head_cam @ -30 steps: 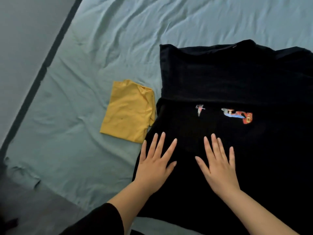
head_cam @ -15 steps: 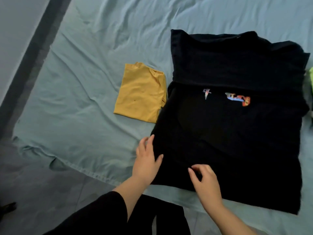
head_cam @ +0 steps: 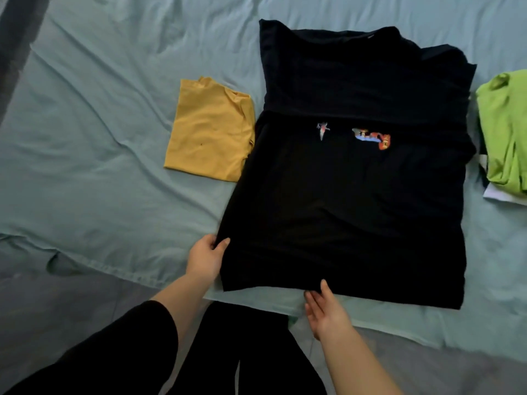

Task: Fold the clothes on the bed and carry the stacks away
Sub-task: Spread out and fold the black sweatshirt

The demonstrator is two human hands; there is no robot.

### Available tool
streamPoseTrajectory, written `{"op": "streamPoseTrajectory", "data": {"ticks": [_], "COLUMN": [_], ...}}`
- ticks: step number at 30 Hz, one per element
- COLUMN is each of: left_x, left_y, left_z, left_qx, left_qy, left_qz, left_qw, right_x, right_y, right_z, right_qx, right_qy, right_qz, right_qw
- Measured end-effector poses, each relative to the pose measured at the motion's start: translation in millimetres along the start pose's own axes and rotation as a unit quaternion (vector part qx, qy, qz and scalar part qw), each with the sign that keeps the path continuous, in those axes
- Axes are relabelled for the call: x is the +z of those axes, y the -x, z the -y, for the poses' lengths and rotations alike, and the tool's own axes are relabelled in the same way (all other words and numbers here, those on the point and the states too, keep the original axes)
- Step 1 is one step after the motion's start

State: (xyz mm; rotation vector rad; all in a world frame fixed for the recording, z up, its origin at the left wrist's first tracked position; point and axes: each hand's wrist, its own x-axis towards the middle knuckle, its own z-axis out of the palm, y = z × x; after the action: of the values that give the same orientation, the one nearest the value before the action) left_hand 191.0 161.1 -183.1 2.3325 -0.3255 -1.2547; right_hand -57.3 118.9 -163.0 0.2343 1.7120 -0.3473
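Black cotton T-shirt (head_cam: 356, 209) lies part-folded on the teal bedsheet (head_cam: 85, 143); left hand (head_cam: 206, 258) pinches its side edge, right hand (head_cam: 325, 312) touches the hem, grip I cannot tell. Yellow folded shirt (head_cam: 209, 132) looks done beside it; green crumpled garment (head_cam: 504, 132) waits, nothing carried off, I judge.

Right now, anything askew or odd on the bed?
Minor things. The black printed T-shirt lies skewed, its left edge touching or just lapping the folded yellow shirt. That yellow shirt carries a small dark speck; stain or hole, cannot tell. The lime-green garment at the right looks crumpled.
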Motion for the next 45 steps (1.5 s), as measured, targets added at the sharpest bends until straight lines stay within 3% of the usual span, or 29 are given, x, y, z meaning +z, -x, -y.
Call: {"op": "streamPoseTrajectory", "data": {"ticks": [4, 8, 13, 16, 18, 24, 34, 37, 39, 40, 45], "left_x": [-1.7, -2.2, 35.8, 76.1, 101.7, 125.2, 159.5, 174.3, 175.1, 174.2, 176.1], "left_y": [15.1, 41.7, 70.2, 91.0, 99.2, 106.0, 114.4, 117.6, 120.8, 124.3, 152.9], "left_z": [-12.5, -5.3, 20.8, 20.3, 9.4, 3.5, -9.8, -20.3, -17.8, -15.1, 2.0], "left_qx": [-0.113, -0.181, -0.239, -0.238, -0.238, -0.25, -0.245, -0.249, -0.24, -0.237, -0.267], "left_qy": [0.205, 0.29, 0.413, 0.438, 0.44, 0.408, 0.443, 0.43, 0.402, 0.39, 0.349], "left_qz": [0.051, 0.141, 0.116, 0.125, 0.114, -0.025, 0.031, 0.013, -0.02, -0.025, -0.014], "left_qw": [0.971, 0.929, 0.871, 0.858, 0.859, 0.878, 0.862, 0.868, 0.883, 0.889, 0.898], "right_x": [-10.7, -45.3, -112.5, -143.9, -158.6, -212.1, -146.5, -130.3, -134.9, -141.3, -179.1], "right_y": [7.4, 9.6, -14.4, -30.9, -39.3, -47.1, -33.7, -39.3, -45.3, -46.1, -33.1], "right_z": [5.5, 40.0, 115.7, 154.6, 169.9, 174.8, 127.2, 120.4, 118.5, 117.4, 107.1], "right_qx": [-0.025, -0.066, -0.097, -0.099, -0.095, -0.151, -0.021, -0.071, -0.125, -0.144, -0.185], "right_qy": [-0.031, -0.063, -0.146, -0.166, -0.152, -0.076, -0.055, 0.081, 0.272, 0.316, 0.296], "right_qz": [0.013, 0.027, 0.0, 0.001, 0.008, 0.019, 0.181, 0.108, 0.023, 0.007, 0.013], "right_qw": [0.999, 0.995, 0.985, 0.981, 0.984, 0.985, 0.982, 0.988, 0.954, 0.938, 0.937]}}
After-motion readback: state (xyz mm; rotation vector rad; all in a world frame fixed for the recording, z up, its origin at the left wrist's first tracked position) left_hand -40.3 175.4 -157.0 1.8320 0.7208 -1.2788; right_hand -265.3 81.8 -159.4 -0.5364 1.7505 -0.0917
